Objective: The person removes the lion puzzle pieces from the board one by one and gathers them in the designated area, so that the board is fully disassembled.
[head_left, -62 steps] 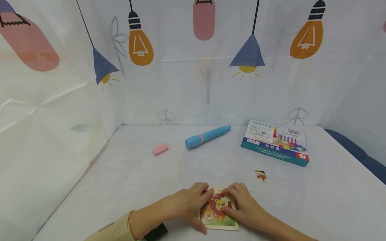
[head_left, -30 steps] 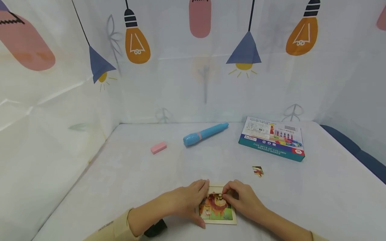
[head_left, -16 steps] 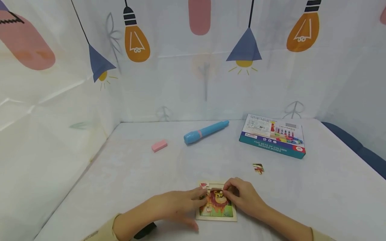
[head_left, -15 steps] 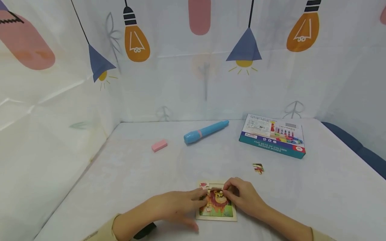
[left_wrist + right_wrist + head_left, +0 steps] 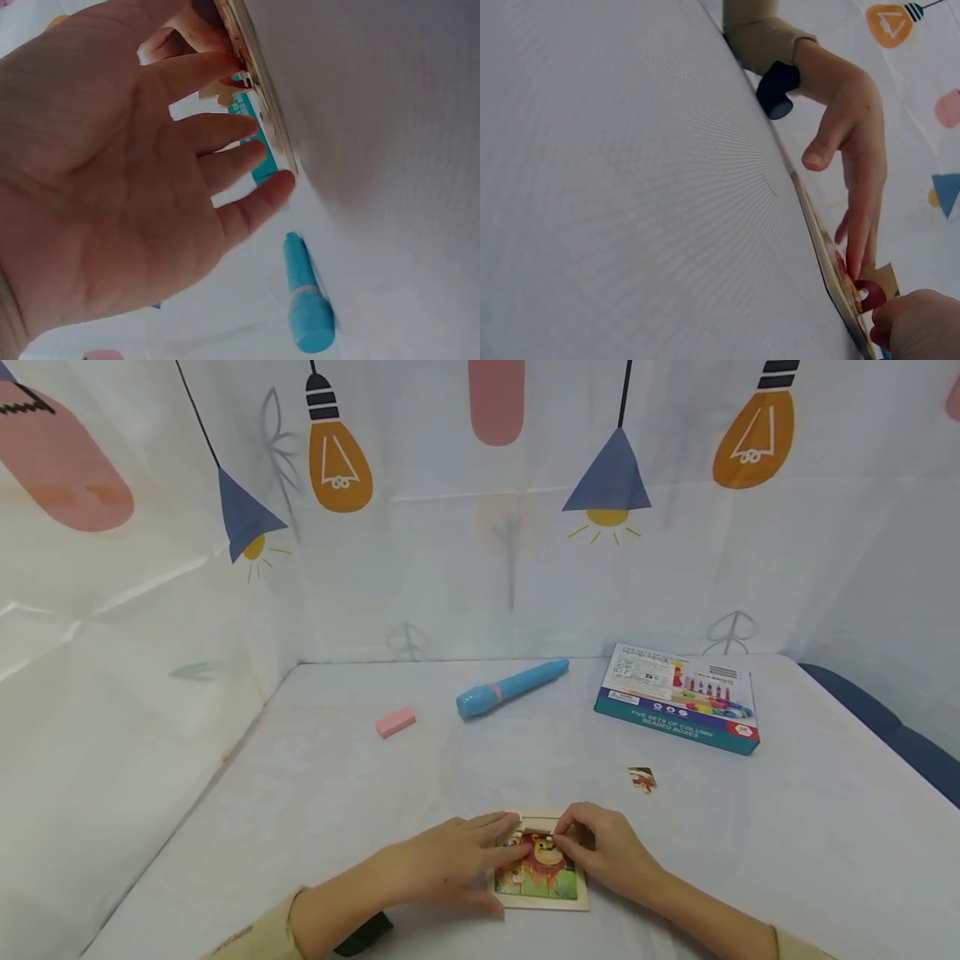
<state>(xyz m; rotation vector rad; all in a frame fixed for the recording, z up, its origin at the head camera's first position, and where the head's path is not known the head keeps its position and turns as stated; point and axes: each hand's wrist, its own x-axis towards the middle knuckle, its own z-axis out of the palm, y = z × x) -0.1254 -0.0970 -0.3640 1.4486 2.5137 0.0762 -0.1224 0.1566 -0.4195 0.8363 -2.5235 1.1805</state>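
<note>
A wooden jigsaw tray [image 5: 546, 906] with a lion picture lies at the front of the table. Over its left side, the fingers of my left hand [image 5: 450, 862] stretch out nearly straight; in the left wrist view, their tips meet the tray's edge. My right hand [image 5: 611, 847] pinches a jigsaw piece [image 5: 885, 283] between thumb and index finger at the tray's upper right. That piece is tilted up, its plain tan back facing the left wrist view. Bare wood shows along the top row. Another jigsaw piece [image 5: 642, 779] lies loose beyond my right hand.
Farther back are a pink block [image 5: 395, 722], a blue microphone-shaped toy [image 5: 513, 689] and a flat printed box [image 5: 678, 702]. A black object [image 5: 365, 935] sits under the left wrist. A printed cloth [image 5: 450, 568] hangs behind the table.
My right hand has gone from touching the tray's right side to pinching a piece at its upper right. My left hand drew back slightly, then moved forward over the tray's upper left.
</note>
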